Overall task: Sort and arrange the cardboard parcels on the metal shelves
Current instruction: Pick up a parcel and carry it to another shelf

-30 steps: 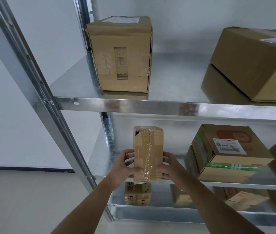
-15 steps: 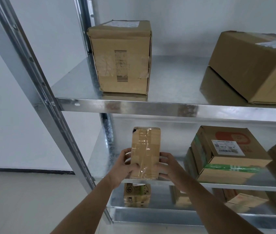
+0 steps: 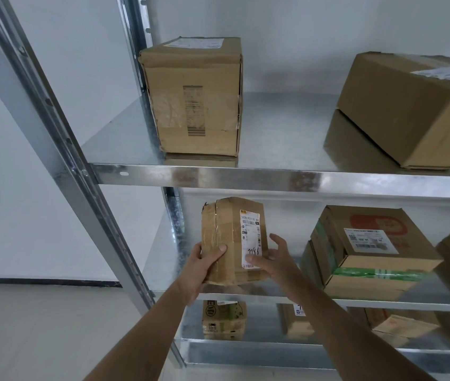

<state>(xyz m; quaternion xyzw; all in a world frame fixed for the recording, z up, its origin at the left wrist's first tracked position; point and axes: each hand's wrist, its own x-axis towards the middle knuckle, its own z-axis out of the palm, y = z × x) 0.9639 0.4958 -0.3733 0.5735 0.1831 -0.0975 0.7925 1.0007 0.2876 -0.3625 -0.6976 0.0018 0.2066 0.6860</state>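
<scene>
Mid-task, as judged: one small taped parcel [image 3: 233, 240] was held upright at the left end of the middle shelf [image 3: 383, 305], gripped by the left hand [image 3: 204, 266] with thumb curled over its front, while the right hand [image 3: 269, 257] was spread loosely against the labelled face. Other parcels were seen already shelved: a tall box [image 3: 193, 97] and a large box [image 3: 411, 111] on the top shelf [image 3: 273, 178], a green-taped box [image 3: 369, 251] beside. Final seating of the held parcel was judged outstanding.

Two bare forearms, no sleeves, watch or rings in sight; left hand [image 3: 204, 264] and right hand [image 3: 272, 259] ungloved.
</scene>
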